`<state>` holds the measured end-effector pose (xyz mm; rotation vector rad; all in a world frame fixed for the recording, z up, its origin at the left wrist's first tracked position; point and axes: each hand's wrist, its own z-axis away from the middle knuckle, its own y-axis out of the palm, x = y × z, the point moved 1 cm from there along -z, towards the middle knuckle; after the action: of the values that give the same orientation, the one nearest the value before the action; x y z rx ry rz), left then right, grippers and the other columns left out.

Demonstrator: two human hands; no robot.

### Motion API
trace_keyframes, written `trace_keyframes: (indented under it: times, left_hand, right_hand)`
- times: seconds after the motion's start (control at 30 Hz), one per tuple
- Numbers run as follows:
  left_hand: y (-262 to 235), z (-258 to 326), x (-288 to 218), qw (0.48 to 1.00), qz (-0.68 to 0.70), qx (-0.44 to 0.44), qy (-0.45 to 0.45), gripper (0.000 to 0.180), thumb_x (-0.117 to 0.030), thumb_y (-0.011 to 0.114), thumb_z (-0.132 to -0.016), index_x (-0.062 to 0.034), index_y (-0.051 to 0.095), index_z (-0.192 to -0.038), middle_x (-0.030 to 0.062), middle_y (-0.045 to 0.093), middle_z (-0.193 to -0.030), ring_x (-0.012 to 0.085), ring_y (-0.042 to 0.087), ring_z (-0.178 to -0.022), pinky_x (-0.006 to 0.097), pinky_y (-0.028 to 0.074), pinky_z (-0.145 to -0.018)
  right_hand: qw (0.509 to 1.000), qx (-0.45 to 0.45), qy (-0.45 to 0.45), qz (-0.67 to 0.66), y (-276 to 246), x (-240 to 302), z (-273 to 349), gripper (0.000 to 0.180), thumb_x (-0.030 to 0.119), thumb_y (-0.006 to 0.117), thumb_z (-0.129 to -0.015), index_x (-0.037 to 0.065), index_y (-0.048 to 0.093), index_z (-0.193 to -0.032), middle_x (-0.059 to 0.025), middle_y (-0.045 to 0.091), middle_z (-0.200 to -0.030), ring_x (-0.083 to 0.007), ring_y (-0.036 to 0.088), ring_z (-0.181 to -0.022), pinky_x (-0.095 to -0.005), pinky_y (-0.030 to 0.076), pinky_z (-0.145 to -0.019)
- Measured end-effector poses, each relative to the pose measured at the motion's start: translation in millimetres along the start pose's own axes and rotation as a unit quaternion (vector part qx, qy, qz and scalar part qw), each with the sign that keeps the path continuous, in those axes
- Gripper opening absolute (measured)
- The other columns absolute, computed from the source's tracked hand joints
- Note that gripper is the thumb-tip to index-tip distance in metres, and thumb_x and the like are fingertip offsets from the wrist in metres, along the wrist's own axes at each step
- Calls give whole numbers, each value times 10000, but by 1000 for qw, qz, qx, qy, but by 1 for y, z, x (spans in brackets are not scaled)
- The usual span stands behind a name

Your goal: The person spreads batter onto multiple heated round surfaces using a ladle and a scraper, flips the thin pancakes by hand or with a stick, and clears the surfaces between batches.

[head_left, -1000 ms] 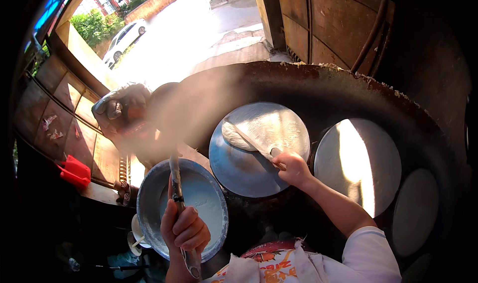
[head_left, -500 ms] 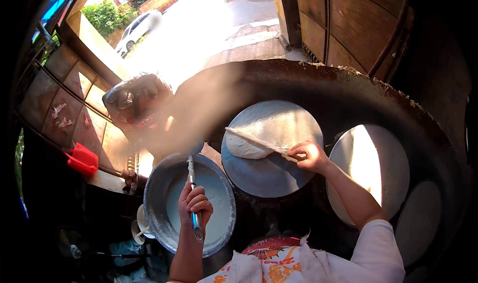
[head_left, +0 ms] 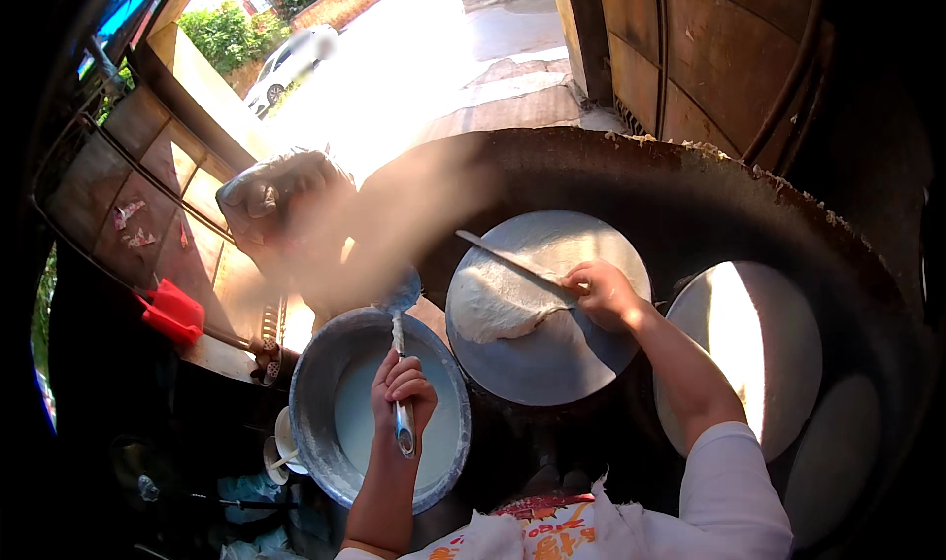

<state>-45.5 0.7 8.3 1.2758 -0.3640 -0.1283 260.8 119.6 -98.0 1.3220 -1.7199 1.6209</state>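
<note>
My left hand [head_left: 404,390] is closed around the metal handle of a ladle [head_left: 398,335], held above the left-hand tub; pale paste clings to its stem, and its bowl points away from me. Thin whitish batter fills the lower part of the grey tub [head_left: 304,402]. On the round griddle [head_left: 567,378], a patch of pale batter [head_left: 507,309] covers much of the far and left side. My right hand [head_left: 603,292] grips one end of a long flat spreader [head_left: 507,256], which lies slantwise over the batter. The griddle's near part shows bare grey metal.
A second round griddle [head_left: 690,363], striped with sunlight, sits at the right, with a dimmer disc [head_left: 838,442] beyond it. A dark raised rim [head_left: 670,151] curves around the far side. A red plastic container [head_left: 175,312] hangs at left. Haze blurs a plastic-covered object [head_left: 281,200].
My right hand has moved the spreader farther away over the batter, which now reaches lower at the left. My left hand with the ladle has risen slightly. The whole view has shifted a little.
</note>
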Motion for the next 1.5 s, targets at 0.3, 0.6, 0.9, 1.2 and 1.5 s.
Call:
trace_keyframes:
  times: [0.3, 0.6, 0.9, 1.2, 1.5]
  left_hand:
    - [-10, 7, 15, 999, -32, -4, -32, 371, -218, 305, -980, -48, 449, -682, -31, 349, -505, 72, 425, -390, 222, 453, -417]
    - [-8, -6, 58, 991, 50, 56, -107, 384, -222, 396, -956, -104, 373, -591, -28, 353, -469, 77, 424, -359, 232, 442, -394]
    - [21, 70, -15, 958, -116, 204, -165, 387, -254, 375, -969, -106, 365, -611, -50, 322, -450, 42, 367, -310, 210, 430, -364]
    - [37, 129, -93, 967, -45, 172, -182, 409, -283, 351, -977, -128, 360, -599, -56, 304, -438, 50, 380, -307, 222, 448, -388]
    - [42, 168, -119, 953, -133, 216, -167, 331, -217, 272, -994, -100, 487, -1217, -36, 298, -519, 39, 346, -336, 224, 438, -401]
  right_hand:
    - [985, 73, 44, -150, -34, -14, 47, 372, 20, 619, -553, 6, 675, -921, -81, 666, -836, -154, 611, -759, -265, 478, -663]
    - [984, -169, 50, -3, 18, 19, 127, 298, -39, 570, -629, 30, 658, -905, -78, 654, -904, -221, 599, -762, -295, 481, -692]
    - [911, -247, 167, -284, 105, 147, 191, 225, -106, 543, -722, -1, 559, -920, -93, 629, -953, -87, 590, -716, -230, 498, -645]
    - [675, -382, 278, -566, 326, 153, 59, 197, 185, 486, -922, 115, 388, -1078, 6, 403, -669, -61, 319, -404, -229, 269, -347]
    - [626, -510, 291, -513, 272, 170, 113, 288, 230, 483, -935, 211, 441, -1219, 5, 423, -673, -64, 334, -436, -208, 286, -367]
